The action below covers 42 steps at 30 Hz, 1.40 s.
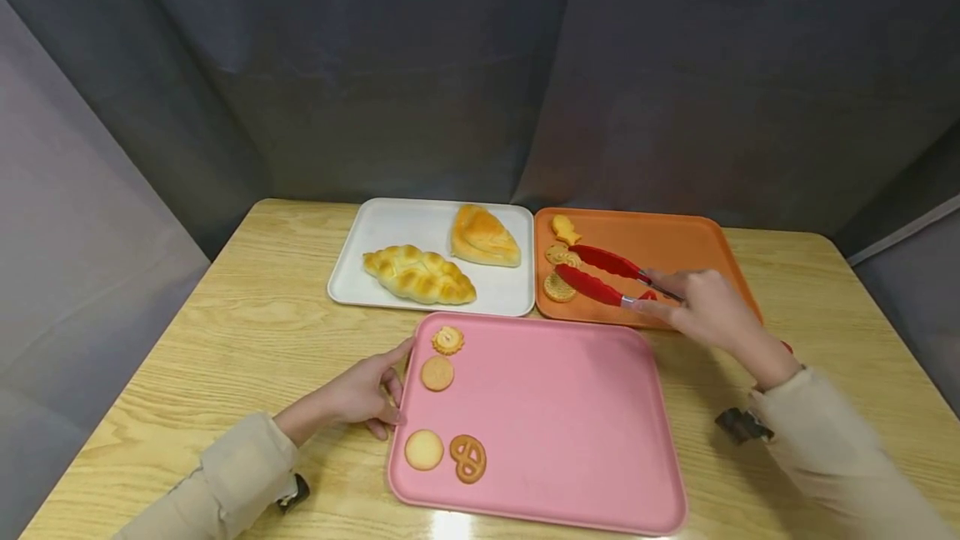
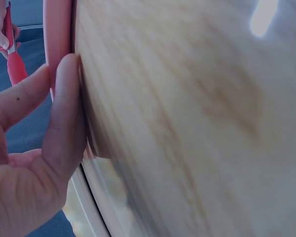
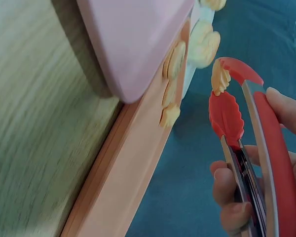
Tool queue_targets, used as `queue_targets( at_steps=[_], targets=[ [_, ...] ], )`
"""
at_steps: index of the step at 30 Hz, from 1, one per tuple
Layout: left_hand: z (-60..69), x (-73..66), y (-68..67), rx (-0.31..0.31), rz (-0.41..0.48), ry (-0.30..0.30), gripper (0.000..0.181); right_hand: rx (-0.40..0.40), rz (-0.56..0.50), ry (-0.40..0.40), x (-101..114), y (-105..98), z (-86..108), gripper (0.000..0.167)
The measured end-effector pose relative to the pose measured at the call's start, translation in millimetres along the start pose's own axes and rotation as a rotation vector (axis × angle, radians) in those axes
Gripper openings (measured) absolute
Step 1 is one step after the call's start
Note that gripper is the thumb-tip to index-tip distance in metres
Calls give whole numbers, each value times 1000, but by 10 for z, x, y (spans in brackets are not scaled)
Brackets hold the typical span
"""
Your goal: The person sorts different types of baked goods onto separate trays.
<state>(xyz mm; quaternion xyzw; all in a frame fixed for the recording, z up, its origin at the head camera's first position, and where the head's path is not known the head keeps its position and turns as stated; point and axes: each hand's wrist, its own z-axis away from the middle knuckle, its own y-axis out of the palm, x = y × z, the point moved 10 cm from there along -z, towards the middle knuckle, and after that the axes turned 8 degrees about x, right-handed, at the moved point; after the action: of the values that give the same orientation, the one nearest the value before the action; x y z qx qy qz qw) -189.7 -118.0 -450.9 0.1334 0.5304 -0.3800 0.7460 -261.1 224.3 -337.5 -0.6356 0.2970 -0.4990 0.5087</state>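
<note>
At right of centre in the head view, the right hand (image 1: 708, 307) has its fingers wrapped around red-tipped metal tongs (image 1: 592, 286), above the orange rectangular tray (image 1: 667, 240). The left hand (image 1: 356, 394) pinches the left rim of the pink rectangular tray (image 1: 562, 432). The tongs look light and springy, best squeezed mid-handle; their long axis runs leftward and slightly up to the tips. Between these, at upper right of the right-wrist view, a yellow ridged cookie (image 3: 220, 78) stands nearly upright, lengthwise; it seems light, stiff and easily tipped, best nipped across its ridges.
</note>
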Motion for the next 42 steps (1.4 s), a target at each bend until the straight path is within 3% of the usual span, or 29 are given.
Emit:
queue_targets(
  at_steps=[7, 22, 32, 42],
  targets=[
    [-26, 36, -7, -7, 2, -8, 99, -24, 35, 27, -192, -65, -121, 69],
    [-23, 34, -12, -13, 21, -10, 99, 10, -4, 224, -673, -42, -377, 81],
    [-12, 44, -18, -17, 19, -9, 99, 46, -11, 216, -799, 45, -533, 77],
    [-22, 70, -30, -20, 8, -25, 99, 94, -44, 266, -934, 160, -653, 74]
  ],
)
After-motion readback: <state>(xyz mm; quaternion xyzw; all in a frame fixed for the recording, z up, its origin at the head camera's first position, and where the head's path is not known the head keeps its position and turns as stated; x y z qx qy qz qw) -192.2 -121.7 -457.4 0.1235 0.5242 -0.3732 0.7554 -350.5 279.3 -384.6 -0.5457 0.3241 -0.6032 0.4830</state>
